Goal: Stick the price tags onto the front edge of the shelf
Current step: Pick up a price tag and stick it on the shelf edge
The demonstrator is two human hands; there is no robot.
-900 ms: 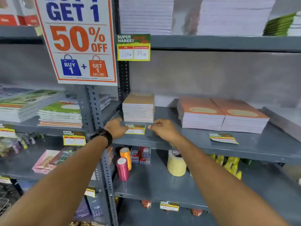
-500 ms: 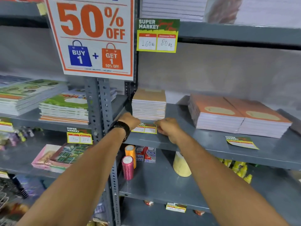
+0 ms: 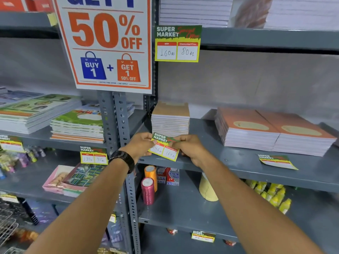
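Both hands hold 1 price tag [image 3: 164, 146] between them, raised in front of the grey shelf [image 3: 238, 166] and tilted, its right end lower than its left; the left hand [image 3: 142, 145] pinches the tag's upper left corner with thumb and fingers, and the right hand [image 3: 190, 148] pinches its upper right edge; the tag's face shows a green "SUPER MARKET" header and 2 white price boxes with handwritten figures too blurred to read surely; a black watch [image 3: 123, 160] sits on the left wrist; just behind the tag stands a stack of brown-covered notebooks [image 3: 170, 118] on the same shelf, and further right lie 2 stacks of orange-covered notebooks [image 3: 273, 132]; a second loose tag [image 3: 277, 161] lies flat on the shelf surface in front of those orange stacks, near the front edge; on the shelf above, a fixed tag [image 3: 177, 44] reads 160 and 80; beside it hangs a "50% OFF" poster [image 3: 108, 44]; below, 2 thread spools [image 3: 149, 184], orange and pink, stand upright.
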